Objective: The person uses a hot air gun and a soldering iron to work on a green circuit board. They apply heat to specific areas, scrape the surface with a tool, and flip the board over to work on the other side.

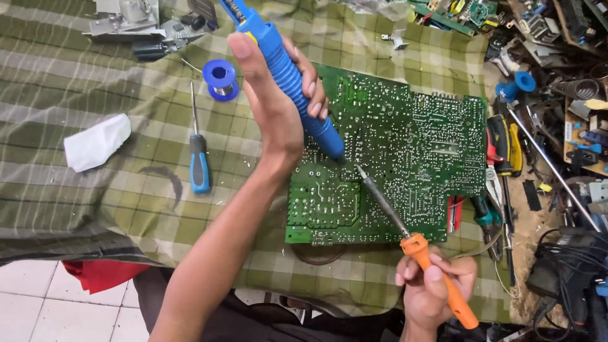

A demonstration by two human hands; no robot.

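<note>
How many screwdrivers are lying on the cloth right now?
1. A blue-handled screwdriver lies on the checked cloth, left of the left hand and below the solder spool. Others may hide in the clutter at right.

- Desoldering pump (288,76): ribbed blue plastic, slightly glossy.
- Soldering iron (411,247): smooth orange plastic handle, dull grey metal shaft.
- Circuit board (405,145): green, speckled with shiny solder points.
- Cloth (95,196): green checked woven fabric, matt, creased.
- Screwdriver (199,152): bare metal shank, blue-and-black grip.
- Tissue (96,142): white crumpled paper.
</note>
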